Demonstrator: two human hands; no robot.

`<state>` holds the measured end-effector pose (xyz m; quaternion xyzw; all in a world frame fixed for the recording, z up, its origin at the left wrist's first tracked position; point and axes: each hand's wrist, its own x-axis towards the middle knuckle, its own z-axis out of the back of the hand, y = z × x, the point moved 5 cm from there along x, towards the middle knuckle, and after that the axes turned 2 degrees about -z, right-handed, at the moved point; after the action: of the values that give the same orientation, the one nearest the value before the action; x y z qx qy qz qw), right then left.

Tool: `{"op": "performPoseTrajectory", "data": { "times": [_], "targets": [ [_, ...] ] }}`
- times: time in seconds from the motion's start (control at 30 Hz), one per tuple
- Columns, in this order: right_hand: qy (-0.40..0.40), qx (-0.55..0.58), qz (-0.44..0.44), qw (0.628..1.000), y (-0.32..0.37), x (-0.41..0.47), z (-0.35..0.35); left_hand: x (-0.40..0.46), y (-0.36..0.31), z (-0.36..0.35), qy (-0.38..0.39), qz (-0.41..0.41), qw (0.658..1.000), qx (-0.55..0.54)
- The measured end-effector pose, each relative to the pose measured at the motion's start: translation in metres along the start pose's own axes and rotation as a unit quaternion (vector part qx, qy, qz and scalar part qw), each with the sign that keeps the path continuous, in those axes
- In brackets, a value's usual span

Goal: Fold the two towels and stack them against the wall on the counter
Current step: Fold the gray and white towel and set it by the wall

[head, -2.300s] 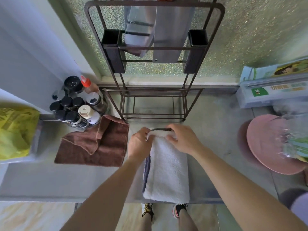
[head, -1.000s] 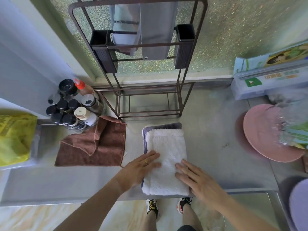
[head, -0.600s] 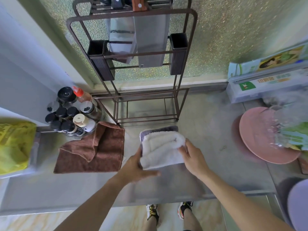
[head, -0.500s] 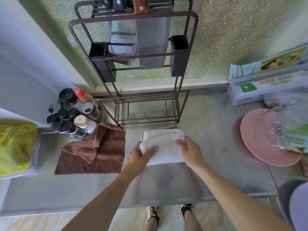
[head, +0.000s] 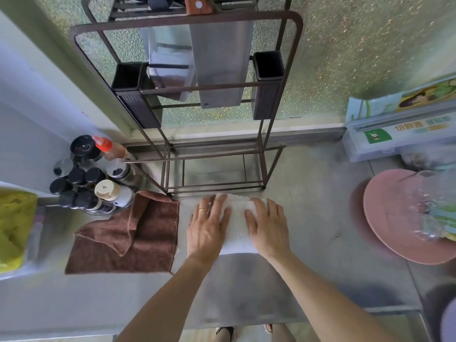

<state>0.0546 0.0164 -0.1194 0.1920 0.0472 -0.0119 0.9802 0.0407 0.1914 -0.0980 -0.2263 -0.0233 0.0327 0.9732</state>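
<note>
A white towel [head: 237, 225] lies folded into a compact block on the steel counter [head: 318, 218], just in front of the rack's base. My left hand [head: 207, 228] presses flat on its left half, fingers spread, a ring on one finger. My right hand [head: 267, 225] lies flat on its right half. Neither hand grips anything. A brown towel [head: 128, 240] lies loosely spread to the left of the white one, with one corner flopped over, touching the bottle cluster.
A dark metal rack [head: 214, 154] holding cleavers stands against the frosted glass wall behind the towels. Spice bottles [head: 91, 178] crowd the back left. A pink plate [head: 394, 218] and a cling-film box [head: 399, 134] sit at the right. A yellow bag [head: 14, 228] is at far left.
The long white towel was folded in half away from me, its near end brought up to the far end. Both hands then moved on top and now press it flat.
</note>
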Motion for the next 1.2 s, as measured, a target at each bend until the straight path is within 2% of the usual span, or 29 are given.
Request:
{"op": "performPoseTrajectory", "data": {
  "times": [0.07, 0.2, 0.33, 0.4, 0.47, 0.5, 0.57, 0.63, 0.67, 0.73, 0.87, 1.07, 1.2],
  "targets": [
    [-0.014, -0.034, 0.018, 0.999, -0.002, 0.001, -0.007, 0.002, 0.004, -0.011, 0.033, -0.032, 0.999, 0.023],
    [-0.015, -0.091, 0.030, 0.995, -0.009, 0.000, -0.023, 0.008, 0.013, -0.030, 0.061, -0.026, 0.988, 0.140],
    [0.001, -0.087, 0.014, 0.996, -0.007, 0.004, -0.023, 0.015, 0.012, -0.034, 0.105, -0.006, 0.979, 0.173],
    [0.029, -0.043, -0.003, 0.999, -0.007, 0.004, -0.015, 0.012, 0.011, -0.026, 0.112, 0.045, 0.985, 0.123],
    [0.067, 0.072, -0.039, 0.994, -0.012, 0.000, -0.004, 0.006, 0.012, -0.012, 0.101, 0.133, 0.986, -0.003],
    [0.082, 0.146, -0.067, 0.984, -0.016, -0.004, 0.002, 0.000, 0.014, -0.005, 0.095, 0.181, 0.976, -0.076],
    [0.099, 0.298, -0.161, 0.936, -0.026, -0.014, 0.014, -0.010, 0.018, 0.006, 0.094, 0.265, 0.943, -0.181],
    [0.114, 0.398, -0.276, 0.867, -0.035, -0.027, 0.021, -0.022, 0.021, 0.012, 0.119, 0.329, 0.906, -0.238],
    [0.132, 0.421, -0.316, 0.840, -0.037, -0.033, 0.021, -0.027, 0.022, 0.013, 0.132, 0.349, 0.891, -0.258],
    [0.171, 0.439, -0.347, 0.811, -0.039, -0.037, 0.018, -0.032, 0.023, 0.012, 0.145, 0.374, 0.872, -0.281],
    [0.201, 0.463, -0.349, 0.790, -0.039, -0.028, 0.015, -0.027, 0.016, 0.010, 0.154, 0.430, 0.822, -0.340],
    [0.257, 0.496, -0.364, 0.745, -0.064, -0.020, 0.027, -0.033, -0.007, -0.001, 0.183, 0.500, 0.721, -0.443],
    [0.216, 0.528, -0.365, 0.736, -0.104, -0.013, 0.059, -0.024, -0.057, -0.012, 0.205, 0.458, 0.715, -0.486]
  ]
}}
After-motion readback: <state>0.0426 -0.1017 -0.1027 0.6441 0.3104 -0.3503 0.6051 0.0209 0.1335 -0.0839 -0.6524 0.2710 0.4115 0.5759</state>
